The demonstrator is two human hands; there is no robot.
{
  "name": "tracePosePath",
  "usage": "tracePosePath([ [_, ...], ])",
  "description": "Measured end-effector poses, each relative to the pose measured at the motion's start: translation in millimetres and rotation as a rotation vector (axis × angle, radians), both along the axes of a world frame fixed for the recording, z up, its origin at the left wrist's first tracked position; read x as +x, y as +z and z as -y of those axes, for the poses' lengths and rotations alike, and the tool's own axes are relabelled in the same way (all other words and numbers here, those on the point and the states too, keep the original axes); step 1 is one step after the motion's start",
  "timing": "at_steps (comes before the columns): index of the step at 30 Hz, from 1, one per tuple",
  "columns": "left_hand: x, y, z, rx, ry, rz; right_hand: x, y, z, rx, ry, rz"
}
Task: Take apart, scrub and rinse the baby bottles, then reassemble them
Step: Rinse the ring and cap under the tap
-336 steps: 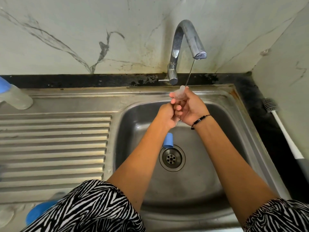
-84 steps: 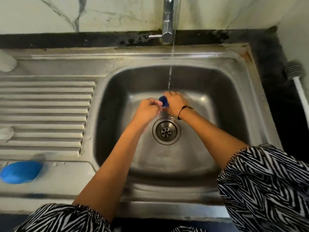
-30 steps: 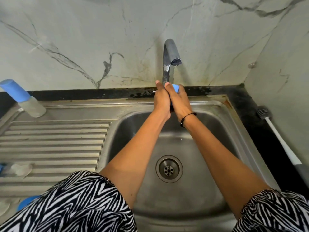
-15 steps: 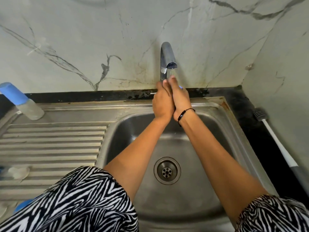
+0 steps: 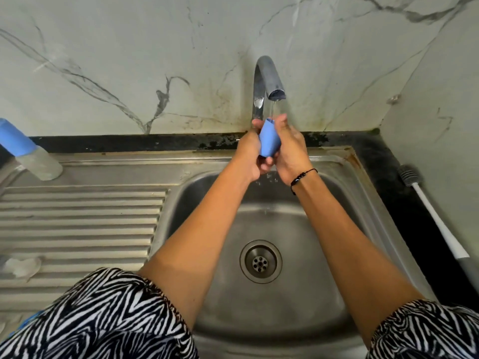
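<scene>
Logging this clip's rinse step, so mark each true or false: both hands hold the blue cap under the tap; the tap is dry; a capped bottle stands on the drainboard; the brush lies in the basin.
1. Both hands, left hand and right hand, hold the blue cap under the tap: true.
2. The tap is dry: false, a thin stream falls onto the cap.
3. A capped bottle stands on the drainboard: true.
4. The brush lies in the basin: false, it lies on the dark counter, right of the sink.

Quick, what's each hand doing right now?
Left hand: holding the blue cap.
Right hand: holding the same blue cap under the tap.
</scene>
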State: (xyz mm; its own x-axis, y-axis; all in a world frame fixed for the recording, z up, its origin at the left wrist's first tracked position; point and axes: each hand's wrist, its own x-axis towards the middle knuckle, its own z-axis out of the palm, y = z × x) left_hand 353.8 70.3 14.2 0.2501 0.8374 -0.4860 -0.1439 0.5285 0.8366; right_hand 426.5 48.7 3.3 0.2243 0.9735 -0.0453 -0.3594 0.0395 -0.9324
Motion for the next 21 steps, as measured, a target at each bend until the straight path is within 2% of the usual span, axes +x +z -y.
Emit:
tracePosePath([
  [2,-7,0,-3,-0.096,-0.191,0.056,6,-3,4,-0.045,0.061,-0.105],
  [4,-6,-2,-2,-0.107,-0.197,0.065,8,-7,4,-0.113,0.023,-0.106],
  [7,5,-9,3,0.191,0.028,-0.194,5,-10,0,-0.131,-0.107,0.101],
  [9,11,-19,5,0.433,0.095,-0.348,3,-11,-1,-0.124,-0.109,0.128],
  [11,8,-24,5,0.553,0.116,-0.416,1,-9,0,-0.127,-0.067,0.016],
  [13,1,-23,6,0.664,0.135,-0.499,-2,-8,1,-0.203,-0.017,-0.186],
  [16,-2,-17,11,0.844,0.055,-0.646,-6,-16,0,-0.344,0.057,-0.494],
  [21,-6,-12,12,0.94,-0.043,-0.561,-10,-29,-1,-0.385,0.074,-0.614],
])
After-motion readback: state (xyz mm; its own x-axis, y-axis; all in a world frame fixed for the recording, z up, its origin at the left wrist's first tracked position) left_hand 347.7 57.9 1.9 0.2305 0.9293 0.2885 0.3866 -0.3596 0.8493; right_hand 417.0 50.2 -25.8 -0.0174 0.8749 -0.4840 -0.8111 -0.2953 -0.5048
